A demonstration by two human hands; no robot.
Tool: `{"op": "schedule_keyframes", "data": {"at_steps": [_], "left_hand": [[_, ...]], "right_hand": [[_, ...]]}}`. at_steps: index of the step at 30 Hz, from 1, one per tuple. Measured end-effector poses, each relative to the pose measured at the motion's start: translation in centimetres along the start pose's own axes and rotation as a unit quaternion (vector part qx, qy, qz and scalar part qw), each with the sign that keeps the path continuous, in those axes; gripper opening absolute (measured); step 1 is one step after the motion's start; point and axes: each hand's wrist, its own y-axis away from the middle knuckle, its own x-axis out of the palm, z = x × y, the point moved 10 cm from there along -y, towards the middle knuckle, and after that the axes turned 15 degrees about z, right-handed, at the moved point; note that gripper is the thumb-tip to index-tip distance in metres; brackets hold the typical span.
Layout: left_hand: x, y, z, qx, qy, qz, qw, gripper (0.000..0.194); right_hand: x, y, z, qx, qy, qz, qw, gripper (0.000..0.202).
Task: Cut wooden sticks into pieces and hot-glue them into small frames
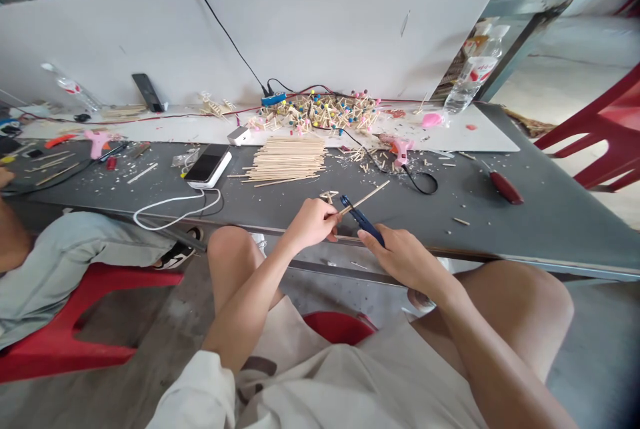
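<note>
My left hand is closed round one end of a thin wooden stick, near the front edge of the table. The stick's free end points up and to the right. Dark blue hand clippers are gripped in my right hand, their jaws at the stick close beside my left fingers. Whether the jaws have closed on the wood is too small to tell. Just beyond my left hand lie a few short cut pieces. Farther back is a stack of long sticks.
Behind the stack is a heap of short sticks with coloured balls. A pink glue gun and a red-handled tool lie to the right. A phone on a white block trails a white cable. At left sits another person.
</note>
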Motion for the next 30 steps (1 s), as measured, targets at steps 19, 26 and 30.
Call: {"op": "schedule_keyframes", "data": {"at_steps": [19, 26, 30], "left_hand": [[-0.1, -0.1, -0.4, 0.019, -0.068, -0.013, 0.997, 0.036], [0.3, -0.5, 0.6, -0.002, -0.033, 0.028, 0.999, 0.035], [0.2, -0.6, 1.1, 0.001, -0.032, 0.033, 0.999, 0.035]], "right_hand": [[0.4, -0.1, 0.2, 0.017, 0.009, 0.012, 1.0, 0.039], [0.6, -0.3, 0.5, 0.011, 0.06, 0.001, 0.998, 0.035], [0.9, -0.5, 0.4, 0.019, 0.077, -0.003, 0.997, 0.035]]}}
